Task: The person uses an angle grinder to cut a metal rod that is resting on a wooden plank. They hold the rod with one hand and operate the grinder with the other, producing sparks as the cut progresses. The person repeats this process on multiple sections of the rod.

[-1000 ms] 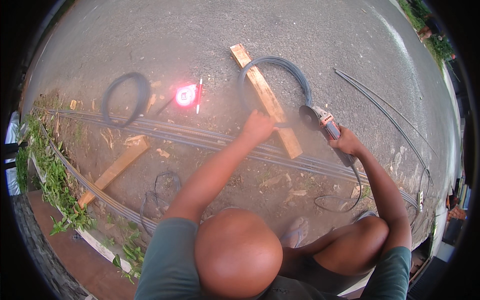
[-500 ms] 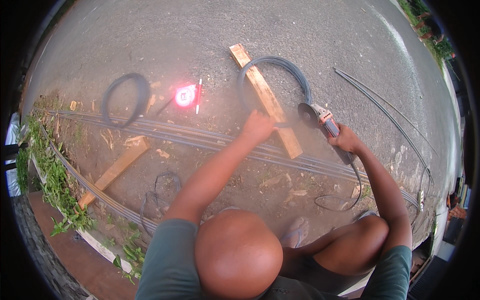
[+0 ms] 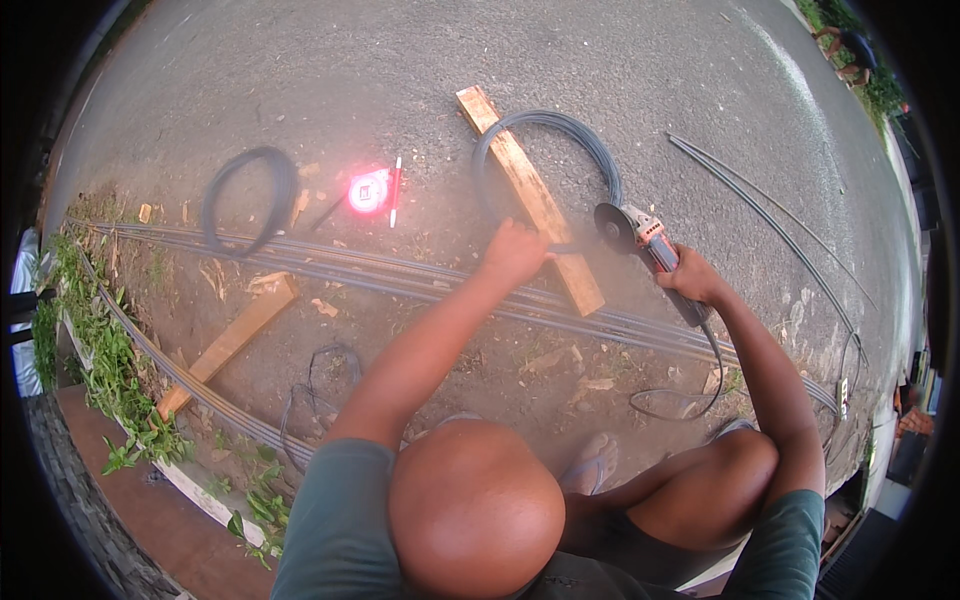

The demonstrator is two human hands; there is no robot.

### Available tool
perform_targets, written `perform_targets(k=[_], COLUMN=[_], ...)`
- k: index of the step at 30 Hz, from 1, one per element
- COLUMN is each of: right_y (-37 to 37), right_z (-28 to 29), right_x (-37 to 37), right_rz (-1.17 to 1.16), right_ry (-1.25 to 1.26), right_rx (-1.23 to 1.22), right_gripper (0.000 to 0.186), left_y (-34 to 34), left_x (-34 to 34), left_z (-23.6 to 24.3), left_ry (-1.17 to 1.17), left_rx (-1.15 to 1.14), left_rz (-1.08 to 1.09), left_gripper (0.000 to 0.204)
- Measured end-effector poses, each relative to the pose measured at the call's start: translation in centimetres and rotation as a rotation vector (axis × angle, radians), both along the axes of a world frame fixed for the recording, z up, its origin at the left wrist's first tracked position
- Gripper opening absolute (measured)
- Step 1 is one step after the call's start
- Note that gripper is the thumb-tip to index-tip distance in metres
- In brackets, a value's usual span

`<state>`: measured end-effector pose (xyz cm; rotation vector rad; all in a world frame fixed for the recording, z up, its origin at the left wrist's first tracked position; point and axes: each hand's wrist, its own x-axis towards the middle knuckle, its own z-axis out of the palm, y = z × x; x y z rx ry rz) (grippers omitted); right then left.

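My left hand (image 3: 516, 252) is closed on the near side of a coil of grey wire (image 3: 572, 125). The coil lies across a wooden plank (image 3: 527, 178), and the hand sits at the plank's left edge. In my right hand (image 3: 692, 275) is an angle grinder (image 3: 650, 242), gripped round its body. Its dark cutting disc (image 3: 612, 226) is just below the coil's right side, close to the wire; I cannot tell whether they touch. The grinder's cord (image 3: 716, 370) loops down onto the dirt.
Long steel bars (image 3: 400, 280) run across the ground under the plank. To the left are another wire coil (image 3: 210, 200), a round tape measure (image 3: 367, 192), a red-and-white marker (image 3: 396, 195) and a second plank (image 3: 232, 338). Bent rods (image 3: 765, 205) lie right. A person (image 3: 857, 55) is far right.
My hands, the wire coil and the grinder stay almost where they were. At the far right edge, the other person has shifted slightly upward in the view.
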<state>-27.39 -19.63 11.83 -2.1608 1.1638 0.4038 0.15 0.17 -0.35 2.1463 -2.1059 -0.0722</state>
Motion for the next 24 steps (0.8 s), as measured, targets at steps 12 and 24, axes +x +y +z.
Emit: perform_targets(k=[12, 24], right_y=[-0.13, -0.23], right_z=[-0.21, -0.39], right_x=[0.04, 0.25], right_rz=[-0.006, -0.018], right_ry=[-0.007, -0.027], right_rx=[0.009, 0.024], right_gripper=[0.069, 0.071], left_y=[-0.02, -0.08], left_x=[-0.01, -0.04], left_z=[0.02, 0.43], left_ry=[0.014, 0.006], left_rx=[0.001, 0.032], left_rz=[0.005, 0.008], left_gripper=[0.043, 0.043])
